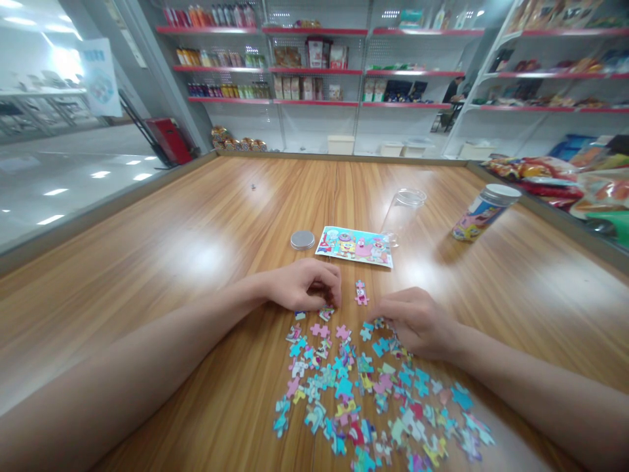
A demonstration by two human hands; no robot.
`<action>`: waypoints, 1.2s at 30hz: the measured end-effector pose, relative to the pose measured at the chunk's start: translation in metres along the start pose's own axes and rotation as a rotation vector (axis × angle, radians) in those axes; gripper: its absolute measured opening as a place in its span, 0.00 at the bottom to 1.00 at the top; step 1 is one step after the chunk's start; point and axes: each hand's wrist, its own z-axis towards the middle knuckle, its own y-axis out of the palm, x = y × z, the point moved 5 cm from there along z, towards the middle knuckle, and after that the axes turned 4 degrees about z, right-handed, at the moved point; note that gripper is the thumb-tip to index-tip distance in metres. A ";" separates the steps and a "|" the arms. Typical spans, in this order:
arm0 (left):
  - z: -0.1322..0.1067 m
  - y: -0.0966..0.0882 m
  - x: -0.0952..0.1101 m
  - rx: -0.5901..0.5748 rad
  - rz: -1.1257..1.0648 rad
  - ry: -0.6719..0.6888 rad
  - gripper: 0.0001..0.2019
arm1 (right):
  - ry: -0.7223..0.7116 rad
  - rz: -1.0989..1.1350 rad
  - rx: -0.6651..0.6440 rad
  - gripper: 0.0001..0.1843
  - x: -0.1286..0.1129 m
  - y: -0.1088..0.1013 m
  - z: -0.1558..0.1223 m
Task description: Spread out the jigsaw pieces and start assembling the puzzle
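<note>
My left hand [307, 286] rests on the table with its fingers curled down. A small puzzle piece [326, 314] lies right by its thumb, and whatever is under the fingertips is hidden. Over the top edge of the loose puzzle pieces [344, 387] reaches my right hand [417, 319], index finger stretched out and bent, its tip close to a blue piece [366, 331]. Between both hands, two joined pink pieces [362, 293] with a cartoon face stand apart from the pile. Beyond them lies a picture sheet [354, 246] with cartoon figures.
A round metal lid [302, 240] sits left of the sheet. A clear tube [403, 213] lies behind it, and a printed canister [485, 212] with a white lid is to the right. Bagged goods [535, 174] are off the right edge; stocked shelves [319, 69] line the back.
</note>
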 end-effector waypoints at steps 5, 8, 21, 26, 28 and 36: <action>0.001 0.001 0.003 -0.008 0.094 0.017 0.07 | -0.021 0.015 -0.031 0.19 -0.002 0.001 0.005; 0.001 0.001 0.003 -0.011 0.107 0.013 0.06 | -0.046 0.043 -0.062 0.18 -0.006 0.002 0.007; 0.005 0.004 0.002 0.013 0.167 -0.045 0.09 | 0.023 -0.073 -0.162 0.24 -0.013 0.009 0.011; 0.004 0.004 0.003 0.024 0.157 -0.038 0.09 | 0.060 -0.071 -0.221 0.21 -0.012 0.012 0.013; 0.004 0.004 0.002 0.023 0.156 -0.039 0.08 | 0.060 -0.067 -0.221 0.21 -0.011 0.012 0.013; 0.003 0.003 0.003 0.005 0.156 -0.031 0.07 | 0.087 -0.055 -0.229 0.21 -0.009 0.011 0.012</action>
